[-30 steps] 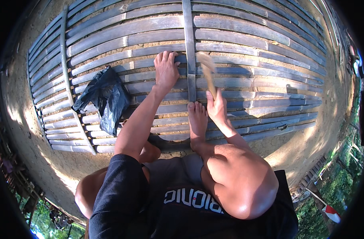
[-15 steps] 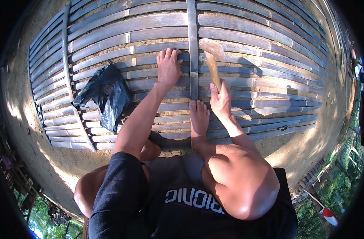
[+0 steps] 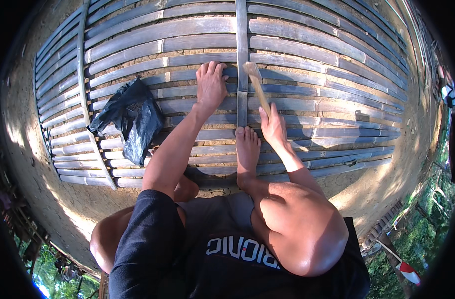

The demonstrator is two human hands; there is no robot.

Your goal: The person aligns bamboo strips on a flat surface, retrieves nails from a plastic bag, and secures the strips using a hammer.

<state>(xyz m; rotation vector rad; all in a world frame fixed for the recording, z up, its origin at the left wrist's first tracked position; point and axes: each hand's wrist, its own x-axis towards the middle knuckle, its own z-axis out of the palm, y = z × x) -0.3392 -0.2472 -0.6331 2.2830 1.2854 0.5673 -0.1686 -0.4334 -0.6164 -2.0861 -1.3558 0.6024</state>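
In my right hand [image 3: 273, 127] is the wooden handle of a hammer [image 3: 260, 89], fingers wrapped round its lower end. Its small head is beside the right edge of a flat bamboo cross strip [image 3: 242, 37]; I cannot tell whether it touches. Left of that strip, my left hand [image 3: 211, 85] rests palm down on the bamboo slats [image 3: 187, 27], fingers curled over a slat and thumb toward the strip. Whether something small is under those fingers is hidden. My bare foot [image 3: 248, 152] is planted on the slats at the near end of the strip.
A crumpled black plastic bag [image 3: 130, 119] lies on the slats left of my left forearm. Another cross strip [image 3: 83, 74] runs further left. Dry earth [image 3: 63, 207] shows around and between the slats. A red and white object [image 3: 409, 273] is at the lower right, near greenery.
The hammer's head has swung down and left, closer to the cross strip, and my right hand has dropped slightly. My left hand stays in place on the slats.
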